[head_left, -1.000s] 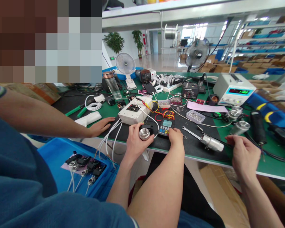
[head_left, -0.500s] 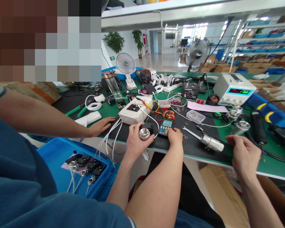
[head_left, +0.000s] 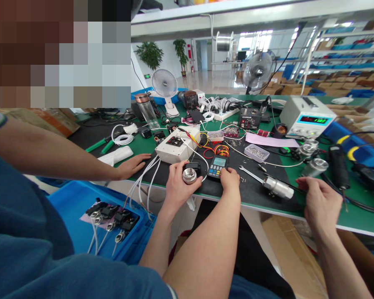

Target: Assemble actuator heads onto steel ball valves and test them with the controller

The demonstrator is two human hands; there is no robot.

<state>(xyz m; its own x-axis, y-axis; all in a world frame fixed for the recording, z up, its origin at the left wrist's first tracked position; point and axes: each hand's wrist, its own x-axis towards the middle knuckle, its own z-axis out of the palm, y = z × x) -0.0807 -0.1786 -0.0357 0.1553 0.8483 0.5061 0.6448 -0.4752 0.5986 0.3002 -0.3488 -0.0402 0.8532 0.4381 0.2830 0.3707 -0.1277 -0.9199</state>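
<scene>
My left hand (head_left: 181, 182) is closed around a round hollow metal fitting (head_left: 190, 176) with a black housing (head_left: 193, 167) behind it, at the table's front edge. Just right of it lies a handheld meter (head_left: 218, 167) with a lit screen and yellow and red leads. A co-worker's hand (head_left: 230, 178) rests its fingers on the meter's keys. Far to the right, my right hand (head_left: 324, 203) has its fingers pinched together above the edge; whatever may be between them is too hidden to name. Near those fingertips lie a metal cylinder (head_left: 279, 187) and a wrench (head_left: 252, 174).
A co-worker's other hand (head_left: 132, 167) lies on the table at left. The co-worker's near arm crosses in front of mine. Beside us are a white box (head_left: 177, 145) with cables, a blue bin (head_left: 71, 207) of parts, a screw tray (head_left: 257, 153) and a power supply (head_left: 308, 117).
</scene>
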